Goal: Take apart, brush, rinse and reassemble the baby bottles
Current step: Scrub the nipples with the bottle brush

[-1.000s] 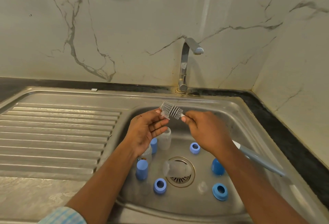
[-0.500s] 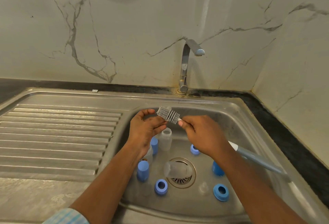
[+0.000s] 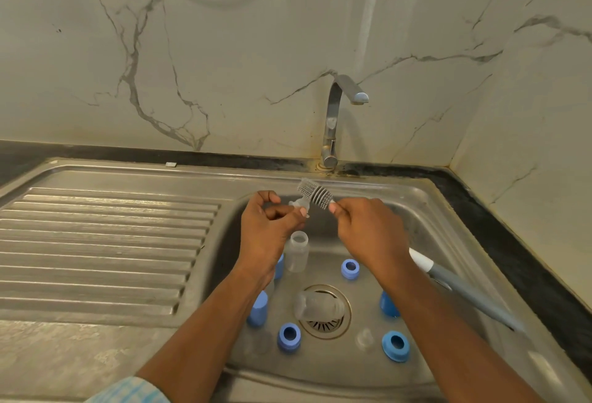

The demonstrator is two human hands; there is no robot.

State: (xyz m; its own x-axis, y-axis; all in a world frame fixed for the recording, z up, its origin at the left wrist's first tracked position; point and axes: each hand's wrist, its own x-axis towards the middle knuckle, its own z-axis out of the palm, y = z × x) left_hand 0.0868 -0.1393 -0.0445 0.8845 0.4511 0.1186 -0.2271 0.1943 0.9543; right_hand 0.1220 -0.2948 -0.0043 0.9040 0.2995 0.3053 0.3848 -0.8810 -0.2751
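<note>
Since the earlier frame the bottle brush (image 3: 315,195), a long one with a grey bristled head and a white-and-grey handle, has risen slightly toward the tap. The left hand (image 3: 270,229) has curled its fingers tighter, so that a small clear silicone teat (image 3: 297,205) now shows at their tips. That hand pinches the teat between thumb and fingertips. The right hand (image 3: 368,231) grips the brush just behind the bristles, fingers curled round the stem. The handle comes out again to the right of that forearm. The bristled head lies against the teat or just beside it; I cannot tell which.

Both hands are held over the stainless steel sink basin (image 3: 426,210). Just below the left hand an open clear plastic bottle (image 3: 297,252) stands upright. Between the forearms a second clear bottle (image 3: 317,306) lies on its side over the round drain. Blue screw rings (image 3: 349,269) and blue caps (image 3: 258,308) sit on the basin floor around it, and a spare clear teat (image 3: 365,338) rests beside the right forearm. Beyond the hands a chrome tap (image 3: 333,120) stands against the white veined marble wall (image 3: 224,66). A ribbed steel draining board (image 3: 96,242) lies to the left of the left hand.
</note>
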